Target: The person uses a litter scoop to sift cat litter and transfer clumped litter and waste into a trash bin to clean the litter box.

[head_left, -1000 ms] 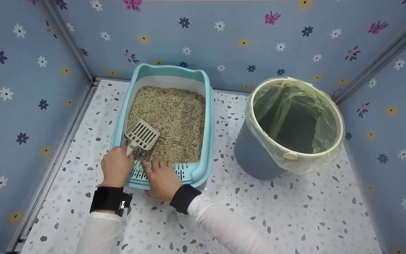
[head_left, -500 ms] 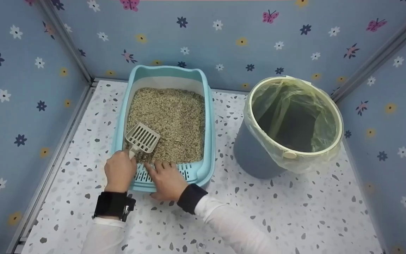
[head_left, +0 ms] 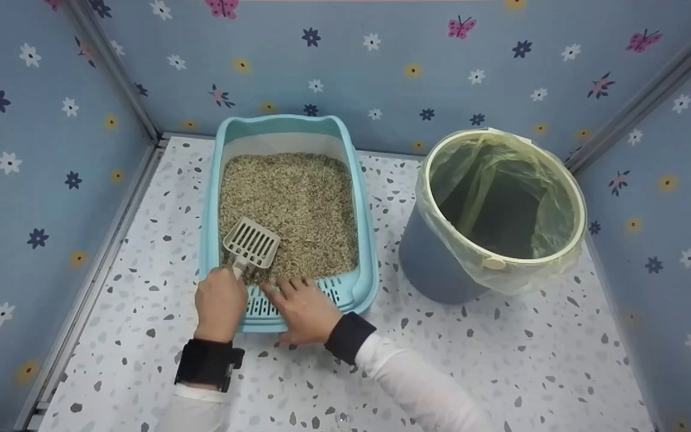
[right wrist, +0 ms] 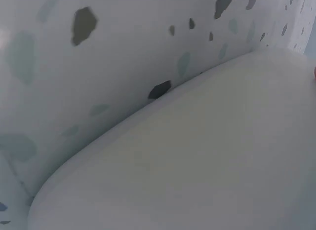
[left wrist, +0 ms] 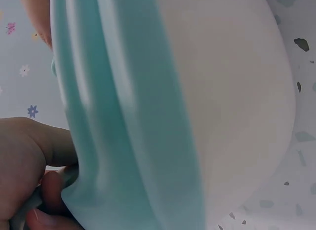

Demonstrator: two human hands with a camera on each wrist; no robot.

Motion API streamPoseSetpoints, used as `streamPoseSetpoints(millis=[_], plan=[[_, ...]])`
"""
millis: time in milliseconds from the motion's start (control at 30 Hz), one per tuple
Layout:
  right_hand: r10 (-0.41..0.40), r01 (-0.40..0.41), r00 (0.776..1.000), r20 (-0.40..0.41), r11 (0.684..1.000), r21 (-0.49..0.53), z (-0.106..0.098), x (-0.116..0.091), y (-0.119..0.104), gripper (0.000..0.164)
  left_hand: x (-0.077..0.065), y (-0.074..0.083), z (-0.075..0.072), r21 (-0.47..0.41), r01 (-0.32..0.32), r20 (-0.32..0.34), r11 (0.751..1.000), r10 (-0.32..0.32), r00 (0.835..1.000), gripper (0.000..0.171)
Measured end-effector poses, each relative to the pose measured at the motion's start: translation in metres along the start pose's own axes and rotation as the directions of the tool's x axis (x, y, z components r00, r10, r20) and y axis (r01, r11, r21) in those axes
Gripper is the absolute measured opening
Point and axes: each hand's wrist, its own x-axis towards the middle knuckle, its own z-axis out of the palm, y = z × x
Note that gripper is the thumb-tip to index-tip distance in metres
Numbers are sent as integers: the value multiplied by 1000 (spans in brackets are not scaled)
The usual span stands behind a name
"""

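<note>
White sleeves (head_left: 420, 384) extend forward, left hand (head_left: 221, 303) gripping the scoop (head_left: 252, 243), right hand (head_left: 309, 312) clasping the litter box (head_left: 366, 273) with its fingers.

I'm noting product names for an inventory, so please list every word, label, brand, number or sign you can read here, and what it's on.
None: no text or sign is readable in any view.
The litter box, scoop and bin show no lettering.
The wall shows only flowers and butterflies.
I can make out no lettering on the black wristbands.
</note>
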Motion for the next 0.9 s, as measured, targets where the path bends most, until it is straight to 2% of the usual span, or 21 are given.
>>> streamPoseSetpoints(millis=[200, 333, 500, 633, 900], plan=[[-47, 47, 999, 3, 999, 1, -1, -13, 10, 106, -12, 13, 5, -29, 46, 6, 998, -46, 999, 21], [-76, 76, 997, 11, 997, -9, -1, -22, 18, 105, -19, 24, 8, -28, 50, -23, 998, -51, 998, 19], [-128, 128, 992, 7, 991, -27, -1, -30, 28, 103, -28, 37, 12, -29, 92, -57, 995, -94, 994, 18], [-167, 167, 986, 3, 986, -18, -1, -36, 36, 107, -34, 45, 15, -40, 100, -91, 994, -104, 990, 16], [-220, 220, 976, -7, 976, -4, 0, -48, 47, 105, -44, 59, 20, -27, 121, -107, 992, -124, 987, 17]])
